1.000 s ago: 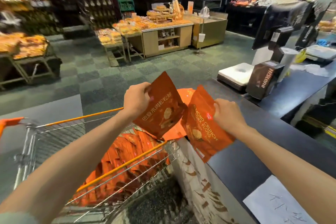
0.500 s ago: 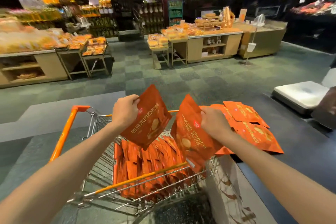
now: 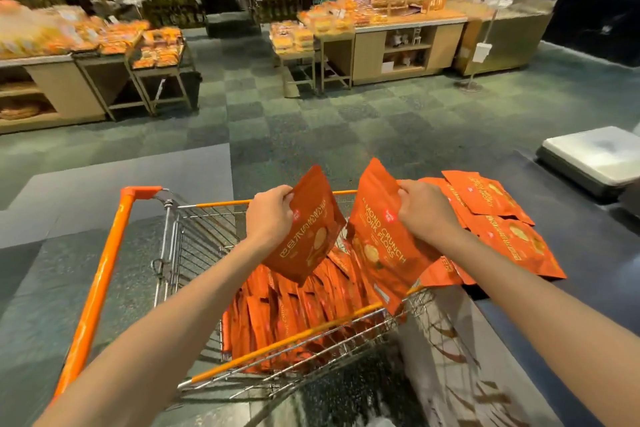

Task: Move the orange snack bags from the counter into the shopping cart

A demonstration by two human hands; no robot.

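While each hand grips one, glossy orange snack bags [image 3: 498, 218] bear printed lettering.

Glossy orange foil-like snack bags [image 3: 502, 218]; bare shiny metal-wire shopping cart [image 3: 194, 246] at lower centre; smooth dark matt counter [image 3: 571, 305], right.

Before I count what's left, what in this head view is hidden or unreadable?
- Orange snack bags on the dark counter: the stack overlaps and the right hand and forearm cover its near edge, so no count.
- Wire shopping cart: packed bags hide its floor.
- Left hand bag: print partly covered by the grip.
- White scale: cut off by the right edge.
- Background shelves: blurred.
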